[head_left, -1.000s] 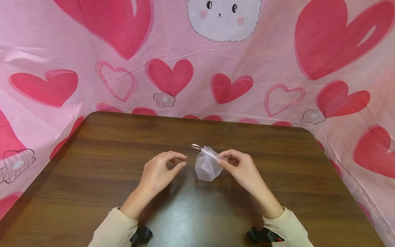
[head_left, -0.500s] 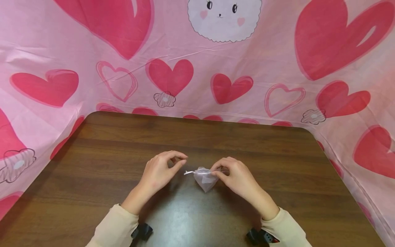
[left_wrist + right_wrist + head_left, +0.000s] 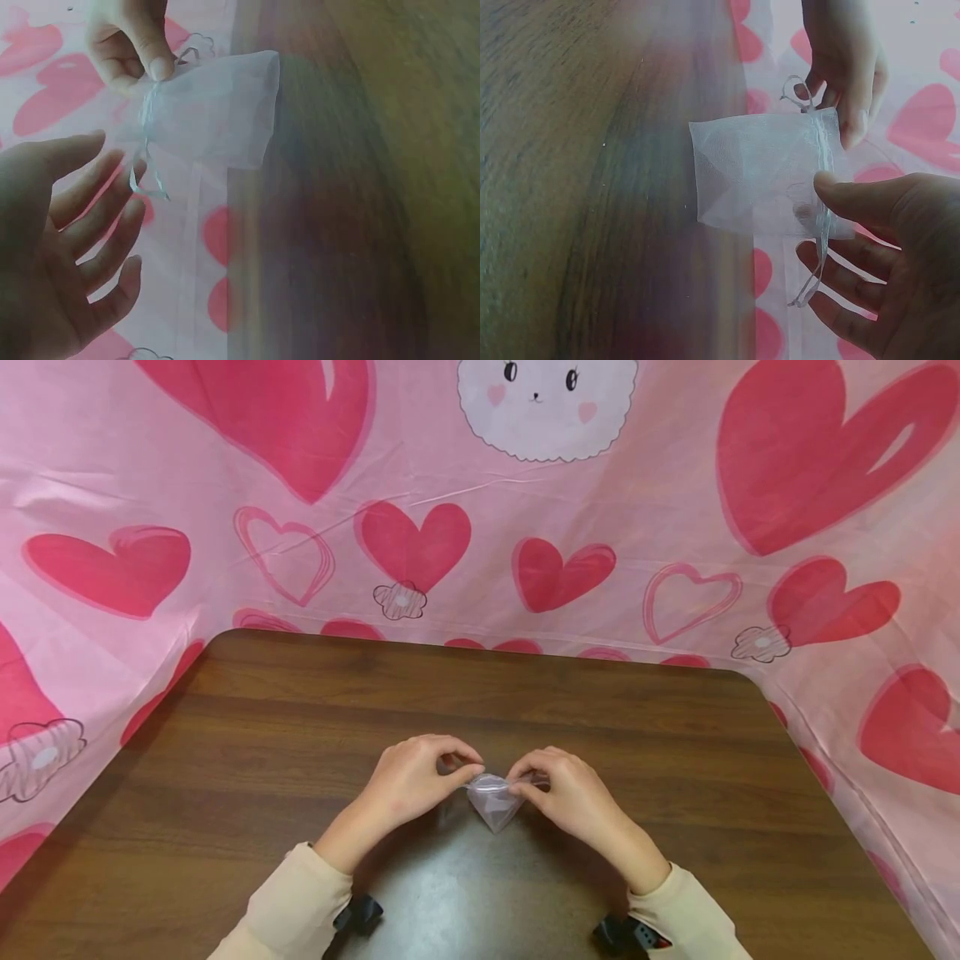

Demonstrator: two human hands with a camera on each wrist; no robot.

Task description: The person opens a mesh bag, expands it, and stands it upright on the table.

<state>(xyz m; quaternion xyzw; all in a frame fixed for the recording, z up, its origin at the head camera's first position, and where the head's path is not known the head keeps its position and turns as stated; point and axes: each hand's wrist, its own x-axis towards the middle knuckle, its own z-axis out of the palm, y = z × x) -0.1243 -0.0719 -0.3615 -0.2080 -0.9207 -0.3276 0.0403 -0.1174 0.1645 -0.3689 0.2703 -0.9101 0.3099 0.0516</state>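
A small sheer white organza drawstring bag [image 3: 493,802] hangs between the two hands above the table. My right hand [image 3: 573,789] pinches its gathered top edge between thumb and index finger. In the right wrist view the thumb presses on the bag [image 3: 757,172] beside the drawstring band, and a ribbon loop [image 3: 810,285] dangles near the other fingers. My left hand [image 3: 416,781] is at the bag's left corner. In the left wrist view the left hand's [image 3: 75,232] thumb and fingers are apart, with the other ribbon loop [image 3: 150,180] hanging right by the fingertips.
The brown wood-grain table [image 3: 300,693] spreads beneath both hands. A pink cloth [image 3: 480,510] printed with red hearts stands behind and beside it. Black devices [image 3: 360,914] show at the cuffs of the cream sleeves [image 3: 288,906].
My right hand has brought the bag lower and nearer, turning its closed end downward. My left hand has moved right, up to the bag's ribbon side.
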